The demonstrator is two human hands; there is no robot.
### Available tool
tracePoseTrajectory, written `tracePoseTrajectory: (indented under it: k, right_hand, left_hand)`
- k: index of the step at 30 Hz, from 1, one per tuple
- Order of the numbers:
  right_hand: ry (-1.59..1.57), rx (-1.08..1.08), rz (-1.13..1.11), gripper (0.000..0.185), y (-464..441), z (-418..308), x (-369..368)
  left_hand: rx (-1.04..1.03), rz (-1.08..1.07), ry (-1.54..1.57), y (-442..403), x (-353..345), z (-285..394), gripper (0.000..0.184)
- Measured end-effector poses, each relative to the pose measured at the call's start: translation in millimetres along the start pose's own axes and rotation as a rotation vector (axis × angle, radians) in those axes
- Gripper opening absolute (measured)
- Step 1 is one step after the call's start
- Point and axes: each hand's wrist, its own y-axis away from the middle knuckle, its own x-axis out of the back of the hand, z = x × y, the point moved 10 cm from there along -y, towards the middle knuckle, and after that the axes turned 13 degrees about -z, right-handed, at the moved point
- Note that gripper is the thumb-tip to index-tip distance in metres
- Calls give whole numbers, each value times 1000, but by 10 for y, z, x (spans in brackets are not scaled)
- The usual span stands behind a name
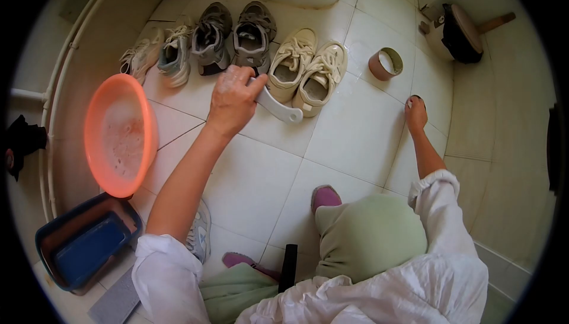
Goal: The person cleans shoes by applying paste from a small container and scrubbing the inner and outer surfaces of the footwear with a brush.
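My left hand (pixel 233 100) is closed around a light grey plastic handle (pixel 278 109) with a hole at its end. The other end of this tool is hidden under my fingers. Just beyond that hand stand a pair of grey shoes (pixel 253 34) and a pair of cream lace-up shoes (pixel 323 75). Out to the right, my right hand (pixel 416 113) is low over the floor tiles with its fingers curled. Something small and dark shows at its fingertips, too little to name. Near it is a round pinkish-brown tin (pixel 385 64) with pale contents.
An orange basin (pixel 145 140) with cloudy, sudsy water stands at the left. Below it is a dark blue tub (pixel 89 250). White-and-grey shoes (pixel 175 57) stand at the back left, and another shoe (pixel 200 232) lies beneath my left arm. A handled pot (pixel 456 33) sits at the right wall.
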Motion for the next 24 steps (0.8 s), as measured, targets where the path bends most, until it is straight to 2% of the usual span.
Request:
tracePoseTrajectory:
  k: [2, 4, 5, 6, 8, 9, 11, 12, 15, 17, 19, 24]
  right_hand:
    - [-300, 383, 176, 16, 182, -709, 305]
    - [-620, 632, 47, 26, 547, -1629, 570]
    - [-572, 922, 63, 36, 874, -2165, 737]
    - [-502, 1102, 30, 45, 1182, -2620, 861]
    - [-252, 1140, -153, 59, 1511, -3187, 653]
    - [-228, 1073, -211, 37, 1517, -3317, 550]
    - [-219, 975, -255, 11, 1252, -3388, 269]
    - [-370, 980, -154, 8, 1262, -3369, 437]
    - [-413, 985, -28, 13, 1243, -3186, 668]
    - [-524, 996, -53, 17, 1428, -3073, 1081]
    - [-505, 1053, -89, 20, 1705, -3086, 1339]
    - [-479, 1506, -208, 22, 2713, -3705, 1880]
  left_hand:
    - [-22, -59, 1, 48, -34, 20, 38]
    - [-33, -71, -18, 137, 4, -14, 36]
    - [-55, -80, -33, 189, 38, -24, 35]
    - [-48, -79, -40, 253, 102, -65, 35]
    - [-60, -88, -79, 423, 267, -140, 31]
    - [-45, -88, -87, 519, 373, -212, 31]
    - [36, -70, -160, 763, 650, -385, 30]
    - [68, -71, -175, 891, 793, -456, 30]
    - [252, -97, -215, 1372, 1142, -838, 32]
    - [372, 21, -252, 1710, 1371, -1073, 29]
    - [441, 34, -267, 2004, 1441, -1278, 27]
    - [547, 47, -285, 2446, 1340, -1644, 25]
